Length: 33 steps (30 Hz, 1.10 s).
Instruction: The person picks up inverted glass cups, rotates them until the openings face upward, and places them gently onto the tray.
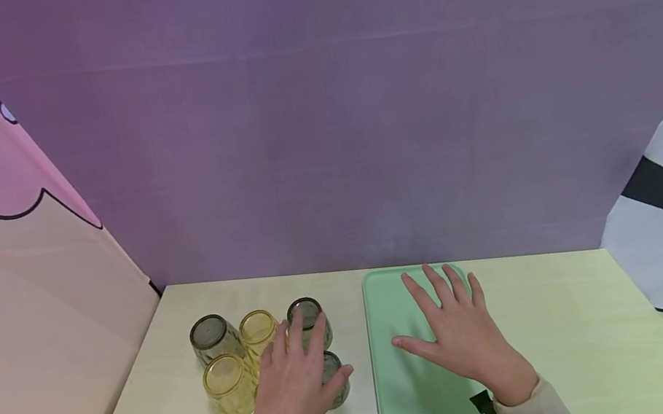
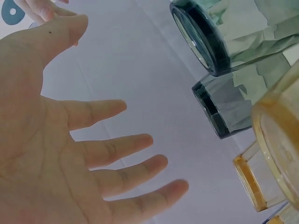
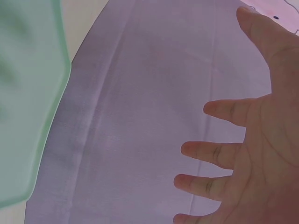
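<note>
Several tinted drinking glasses stand grouped on the left of the table, apparently upside down. A grey glass (image 1: 208,331) is at the far left, with a yellow glass (image 1: 230,387) before it and another yellow glass (image 1: 256,325) beside it. My left hand (image 1: 297,387) hovers over the group, fingers spread, partly hiding a back grey glass (image 1: 305,308) and a front grey glass (image 1: 333,366). In the left wrist view its palm (image 2: 51,154) holds nothing. My right hand (image 1: 465,342) is spread above the green tray (image 1: 403,387); its palm (image 3: 266,144) is bare too.
The pale table (image 1: 594,338) extends right of the tray. A purple cloth backdrop (image 1: 356,121) rises behind the table's far edge. Printed side panels with cartoon animals stand left and right. A black tab (image 1: 485,408) shows by the right wrist.
</note>
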### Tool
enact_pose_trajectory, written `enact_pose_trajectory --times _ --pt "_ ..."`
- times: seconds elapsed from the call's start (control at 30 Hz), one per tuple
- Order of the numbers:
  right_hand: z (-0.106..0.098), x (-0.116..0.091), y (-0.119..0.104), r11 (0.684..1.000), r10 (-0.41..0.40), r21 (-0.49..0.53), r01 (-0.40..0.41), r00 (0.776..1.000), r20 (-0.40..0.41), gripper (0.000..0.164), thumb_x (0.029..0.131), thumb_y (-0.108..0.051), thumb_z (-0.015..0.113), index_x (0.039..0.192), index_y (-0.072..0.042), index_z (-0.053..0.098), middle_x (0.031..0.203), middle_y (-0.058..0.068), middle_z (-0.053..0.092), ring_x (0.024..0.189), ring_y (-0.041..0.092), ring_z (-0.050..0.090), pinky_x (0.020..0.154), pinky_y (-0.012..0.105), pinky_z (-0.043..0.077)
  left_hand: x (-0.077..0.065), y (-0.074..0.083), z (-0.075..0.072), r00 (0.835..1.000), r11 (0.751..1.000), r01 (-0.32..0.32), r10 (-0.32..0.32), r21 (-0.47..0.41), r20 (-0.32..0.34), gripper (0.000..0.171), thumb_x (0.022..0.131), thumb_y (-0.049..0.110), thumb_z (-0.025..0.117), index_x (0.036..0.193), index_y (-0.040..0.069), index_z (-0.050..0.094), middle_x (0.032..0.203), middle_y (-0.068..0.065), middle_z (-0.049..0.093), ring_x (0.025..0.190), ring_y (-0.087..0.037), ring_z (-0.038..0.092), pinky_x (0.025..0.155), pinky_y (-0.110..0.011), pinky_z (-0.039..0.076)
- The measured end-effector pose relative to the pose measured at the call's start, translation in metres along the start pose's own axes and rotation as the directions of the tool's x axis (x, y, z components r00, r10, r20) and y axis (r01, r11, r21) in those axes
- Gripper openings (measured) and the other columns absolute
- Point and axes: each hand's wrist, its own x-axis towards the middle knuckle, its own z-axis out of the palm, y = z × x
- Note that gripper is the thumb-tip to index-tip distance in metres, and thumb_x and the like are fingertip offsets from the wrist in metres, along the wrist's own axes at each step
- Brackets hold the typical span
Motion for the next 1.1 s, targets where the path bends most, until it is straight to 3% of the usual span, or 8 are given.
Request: enact_pose_trajectory --times 0.23,0.4,0.63,1.1 --pt "-0.0017 -0.0011 0.0003 1.000 -0.009 0.000 0.009 1.000 -0.009 0.090 0.084 -0.071 0.063 0.153 -0.018 0.041 0.152 0.019 0.039 0.140 0.047 0.029 0.108 0.072 0.020 -0.0020 0.0015 -0.0021 1.000 1.000 -0.008 0.009 -0.029 0.019 0.077 0.086 0.050 0.075 0.145 0.007 0.049 0.146 -0.025 0.042 0.130 -0.048 0.042 0.082 -0.062 0.052" --pt "-0.0016 -0.0021 0.0009 1.000 -0.020 0.016 0.020 1.000 -0.018 0.089 0.085 -0.069 0.064 0.153 -0.017 0.042 0.151 0.020 0.040 0.139 0.048 0.030 0.108 0.071 0.021 -0.0035 0.0008 -0.0016 1.000 0.999 -0.025 0.026 -0.047 0.013 0.075 0.085 0.044 0.077 0.143 0.006 0.050 0.141 -0.026 0.047 0.125 -0.048 0.048 0.078 -0.061 0.054" --pt "0.0002 -0.0032 0.0024 0.997 -0.061 0.040 0.063 0.997 -0.039 0.084 0.086 -0.062 0.068 0.150 -0.013 0.045 0.150 0.021 0.040 0.137 0.046 0.035 0.107 0.069 0.028 -0.0054 -0.0008 0.0004 0.998 0.998 -0.052 0.053 -0.034 0.029 0.069 0.082 0.039 0.082 0.136 0.003 0.056 0.137 -0.028 0.051 0.120 -0.048 0.051 0.078 -0.056 0.055" --pt "0.0018 -0.0055 0.0029 0.980 -0.133 0.138 0.144 0.987 -0.086 0.078 0.087 -0.050 0.074 0.148 -0.011 0.047 0.144 0.020 0.045 0.131 0.044 0.042 0.104 0.063 0.035 -0.0044 -0.0024 0.0064 0.990 0.997 -0.068 0.070 -0.025 0.121 0.066 0.080 0.034 0.084 0.132 0.001 0.059 0.130 -0.027 0.054 0.114 -0.047 0.054 0.078 -0.052 0.055"
